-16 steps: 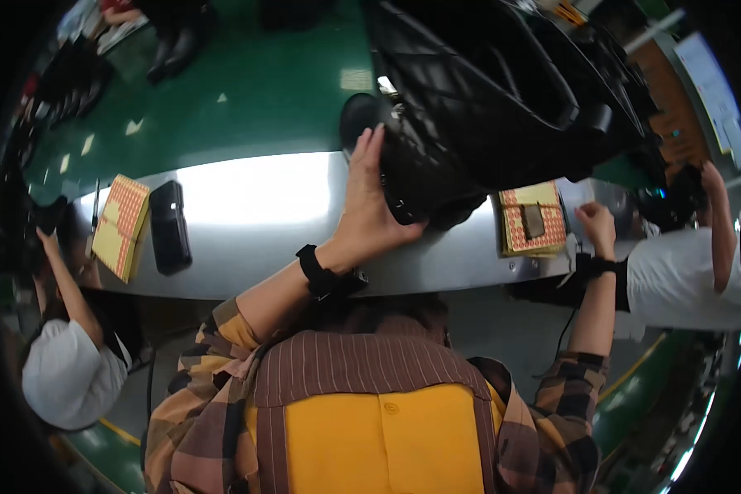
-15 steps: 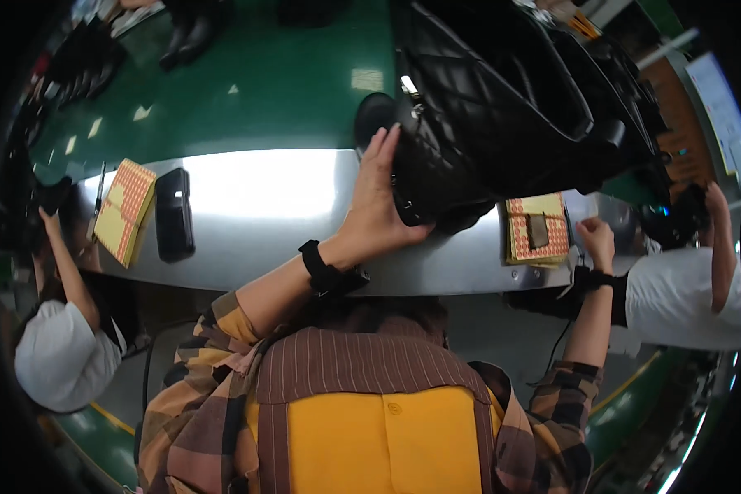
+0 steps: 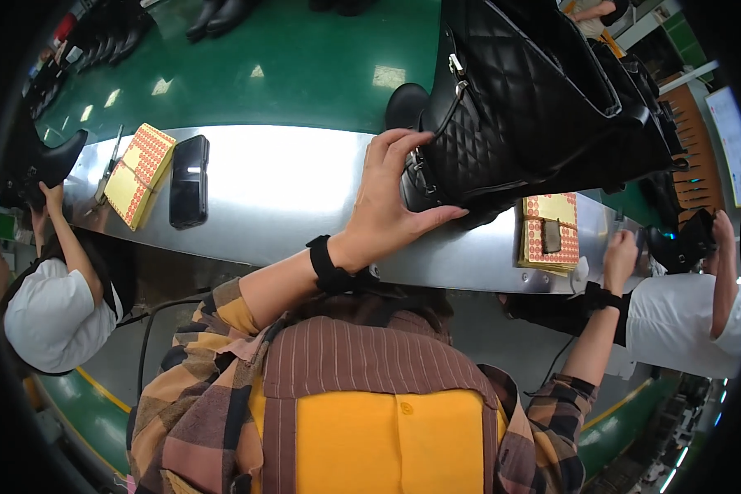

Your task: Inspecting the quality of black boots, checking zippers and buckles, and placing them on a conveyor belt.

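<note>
A tall black quilted boot (image 3: 502, 107) with silver buckles stands on the metal bench just ahead of me. My left hand (image 3: 391, 185) grips its lower part, fingers on the strap side and thumb along the near edge. To the right, my right hand (image 3: 622, 255) is closed, with a thin greyish tool (image 3: 619, 216) showing above its fingers; its kind is too small to make out. Between my hands lies a banded stack of yellow sheets with red round stickers (image 3: 549, 255), a small dark block on top.
More black boots (image 3: 646, 140) stand behind the first one at right. On the left of the metal bench (image 3: 272, 189) lie a black phone-like case (image 3: 189, 181) and another sticker stack (image 3: 138, 177). Beyond runs a green surface (image 3: 305, 74). Co-workers in white sit at either side, handling boots.
My right hand has shifted slightly right, away from the sticker stack, and a thin tool now shows in it. My left hand stays on the boot. The view has shifted a little.
</note>
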`<state>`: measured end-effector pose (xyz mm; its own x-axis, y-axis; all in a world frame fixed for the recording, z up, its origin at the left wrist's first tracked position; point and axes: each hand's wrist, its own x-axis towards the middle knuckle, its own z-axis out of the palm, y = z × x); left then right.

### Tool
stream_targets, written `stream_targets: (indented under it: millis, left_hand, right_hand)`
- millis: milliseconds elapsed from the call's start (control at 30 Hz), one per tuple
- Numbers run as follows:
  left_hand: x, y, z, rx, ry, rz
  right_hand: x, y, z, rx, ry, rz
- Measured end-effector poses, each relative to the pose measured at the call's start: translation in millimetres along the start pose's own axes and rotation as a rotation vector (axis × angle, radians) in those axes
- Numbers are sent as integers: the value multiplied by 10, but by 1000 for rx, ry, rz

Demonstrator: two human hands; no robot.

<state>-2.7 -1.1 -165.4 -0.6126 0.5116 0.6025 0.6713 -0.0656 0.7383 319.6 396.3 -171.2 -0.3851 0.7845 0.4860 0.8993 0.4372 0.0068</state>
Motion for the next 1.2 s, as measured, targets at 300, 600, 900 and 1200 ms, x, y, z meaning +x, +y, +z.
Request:
stream_targets:
  millis: [300, 600, 900, 1200]
  left_hand:
    - [12, 463, -137, -253, -391, -380]
    - [141, 561, -99, -865, -486, -740]
    - [76, 455, -160, -894, -360, -670]
    - [61, 395, -210, -880, -372, -614]
  right_hand:
    - [-511, -753, -1618, 416, 330, -40]
    - [-1537, -1868, -1605, 1266, -196, -64]
    - [-1621, -2230, -1477, 1273, -319, -55]
    - [-1498, -2561, -1370, 934, 299, -472]
